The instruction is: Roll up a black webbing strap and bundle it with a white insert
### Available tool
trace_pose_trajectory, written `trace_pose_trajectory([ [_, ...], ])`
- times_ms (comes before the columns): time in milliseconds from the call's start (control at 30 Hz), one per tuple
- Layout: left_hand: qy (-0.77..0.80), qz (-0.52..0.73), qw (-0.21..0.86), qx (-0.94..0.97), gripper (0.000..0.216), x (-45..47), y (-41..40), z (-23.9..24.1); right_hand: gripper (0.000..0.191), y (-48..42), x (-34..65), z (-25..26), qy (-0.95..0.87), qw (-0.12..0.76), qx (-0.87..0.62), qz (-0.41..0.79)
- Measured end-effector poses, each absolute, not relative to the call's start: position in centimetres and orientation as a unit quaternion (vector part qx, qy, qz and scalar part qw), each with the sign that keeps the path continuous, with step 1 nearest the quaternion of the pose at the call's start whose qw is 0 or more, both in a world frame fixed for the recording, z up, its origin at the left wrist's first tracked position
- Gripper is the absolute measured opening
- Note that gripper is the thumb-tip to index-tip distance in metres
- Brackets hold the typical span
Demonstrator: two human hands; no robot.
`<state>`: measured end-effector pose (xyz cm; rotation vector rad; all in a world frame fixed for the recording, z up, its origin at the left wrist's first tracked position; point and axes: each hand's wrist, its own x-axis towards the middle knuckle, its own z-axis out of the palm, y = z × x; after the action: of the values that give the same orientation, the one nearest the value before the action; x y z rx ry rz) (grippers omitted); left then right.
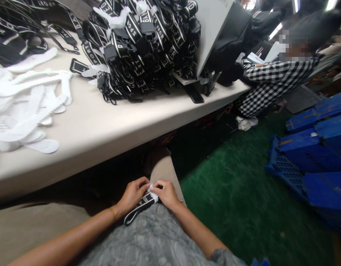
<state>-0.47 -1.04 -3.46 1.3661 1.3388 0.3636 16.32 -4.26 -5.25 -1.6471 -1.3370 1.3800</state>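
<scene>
Pinching a small white tab (pixel 153 189) betw both hands, the person works low over the lap, below the bench (pixel 98 125) edge. Left hand (pixel 134 193) and right hand (pixel 165 192) are both curled nearly closed, fingertips meeting at the tab, which sits at the upper end of a black strap w/ white lettering (pixel 139 207). Strap's long axis runs diagonal: from the fingertips down and to the person's left, its looped end lying on the grey shirt under the left wrist. So the free end is nearer the left hand; the tab end sits about equal betw the two, thumbs on top. Whether the tab is already fixed to the strap can't be told, fingers cover the joint.

On the bench above: a big heap of matching black straps (pixel 142 48) at centre, well apart from the hands, and a spread of white toothed plastic strips (pixel 34 103) to the left. A co-worker in a checked shirt (pixel 270 81) sits at the far right end of the bench. Blue plastic crates (pixel 311 155) stand on the green floor (pixel 237 199) to the right.
</scene>
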Motion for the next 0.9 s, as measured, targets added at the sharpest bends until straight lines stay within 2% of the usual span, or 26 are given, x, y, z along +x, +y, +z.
trace_pose_trajectory([
  [67, 0.578, 0.158, 0.567, 0.565, 0.036, -0.5, -1.0, -3.5, 0.008, -4.2, 16.2, -5.2, -0.504, 0.305, -0.615, 0.524],
  [267, 0.577, 0.163, 0.554, 0.578, 0.035, -0.5, -1.4, -3.2, 0.015, -4.7, 15.5, -5.1, -0.519, 0.254, -0.694, 0.428],
  [367, 0.553, 0.158, 0.550, 0.605, 0.034, -0.5, -1.7, -3.1, 0.012, -4.5, 15.3, -5.0, -0.490, 0.249, -0.702, 0.453],
  [467, 0.516, 0.133, 0.500, 0.683, 0.035, -0.6, -1.8, -3.0, 0.007, -4.1, 15.2, -5.3, -0.423, 0.280, -0.710, 0.488],
  [600, 0.481, 0.111, 0.442, 0.749, 0.028, -1.0, -1.8, -3.2, 0.019, -3.7, 15.1, -5.7, -0.364, 0.293, -0.704, 0.535],
  [733, 0.417, 0.079, 0.416, 0.804, 0.022, -1.6, -1.8, -3.8, 0.011, -3.7, 14.6, -5.5, -0.418, 0.239, -0.724, 0.494],
  [900, 0.441, 0.088, 0.467, 0.762, 0.025, -1.7, -2.2, -4.1, 0.013, -4.7, 14.8, -5.3, -0.525, 0.225, -0.717, 0.400],
])
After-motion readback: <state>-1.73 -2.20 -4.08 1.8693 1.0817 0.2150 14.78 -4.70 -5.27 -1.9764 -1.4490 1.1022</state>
